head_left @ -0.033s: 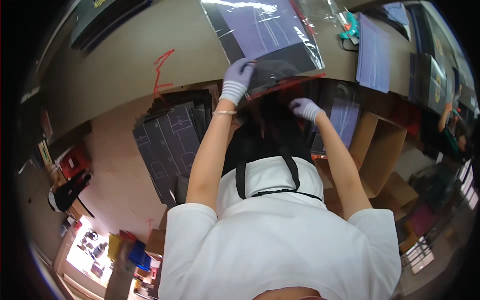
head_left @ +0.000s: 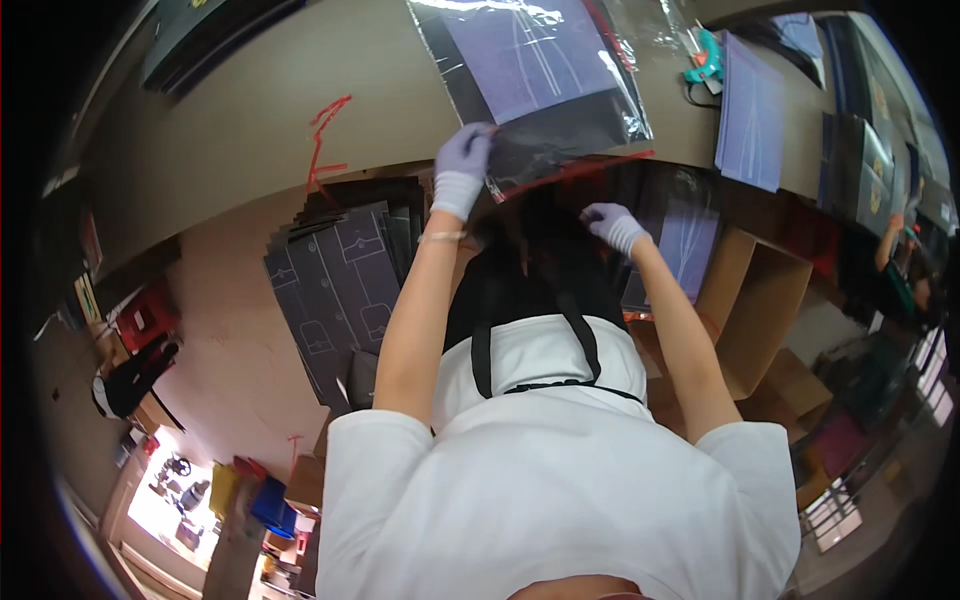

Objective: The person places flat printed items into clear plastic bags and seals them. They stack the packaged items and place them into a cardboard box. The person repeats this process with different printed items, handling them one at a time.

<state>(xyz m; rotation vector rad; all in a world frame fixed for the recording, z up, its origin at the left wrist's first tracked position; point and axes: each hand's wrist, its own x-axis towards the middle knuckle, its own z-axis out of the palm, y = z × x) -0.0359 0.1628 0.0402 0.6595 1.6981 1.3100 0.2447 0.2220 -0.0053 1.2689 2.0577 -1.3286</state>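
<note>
A clear plastic bag (head_left: 560, 135) with a red strip along its near edge lies on the table and hangs slightly over the front. Inside it are a purple printed sheet (head_left: 530, 60) and a dark panel. My left hand (head_left: 463, 160), in a lavender glove with a pale cuff, pinches the bag's left side near the front corner. My right hand (head_left: 612, 222), gloved alike, is apart from the bag, below its right front corner. Its fingers are drawn together; whether anything thin is between them I cannot make out.
Dark printed panels (head_left: 335, 285) are stacked below the table edge at left. Red strips (head_left: 320, 150) lie on the table (head_left: 220, 140). A teal glue gun (head_left: 706, 60) and purple sheets (head_left: 752, 120) are at right. An open cardboard box (head_left: 755, 300) stands below right.
My left hand has shifted slightly left and toward me along the bag's edge. The bag's front edge has moved a little. My right hand has barely moved.
</note>
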